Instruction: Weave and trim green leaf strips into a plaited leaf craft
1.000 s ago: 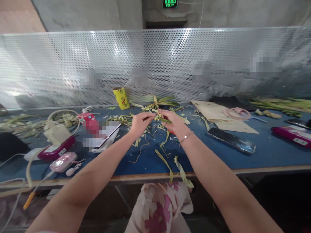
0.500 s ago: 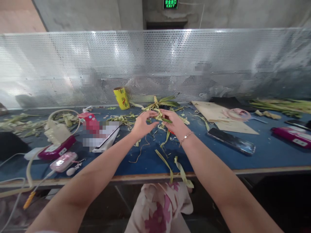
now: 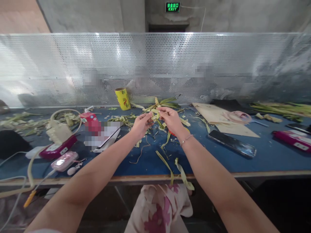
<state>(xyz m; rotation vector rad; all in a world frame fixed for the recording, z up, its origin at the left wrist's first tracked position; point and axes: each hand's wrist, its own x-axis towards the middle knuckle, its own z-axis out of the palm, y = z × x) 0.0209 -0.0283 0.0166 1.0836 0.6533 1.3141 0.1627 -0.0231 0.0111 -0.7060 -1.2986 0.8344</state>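
Both my hands meet over the middle of the blue workbench (image 3: 243, 158). My left hand (image 3: 141, 123) pinches one end of a small woven piece of green leaf strips (image 3: 156, 117). My right hand (image 3: 170, 119) grips the same piece from the right, fingers curled round it, a thin bracelet on the wrist. Loose strips hang down from the piece toward the bench. Cut leaf scraps (image 3: 170, 163) lie below the hands, some drooping over the front edge.
A yellow cup (image 3: 122, 98) and a leaf pile (image 3: 165, 103) sit by the perforated metal screen (image 3: 155, 64). Left: a tablet (image 3: 107, 138), pink devices (image 3: 63, 160), cables. Right: a phone (image 3: 232, 143), cardboard (image 3: 225, 118), pink tape ring (image 3: 236, 116), long leaves (image 3: 282, 108).
Both hands have lifted slightly and drawn closer together on the woven piece; the right hand has turned it more upright. The camera has tipped down a little.
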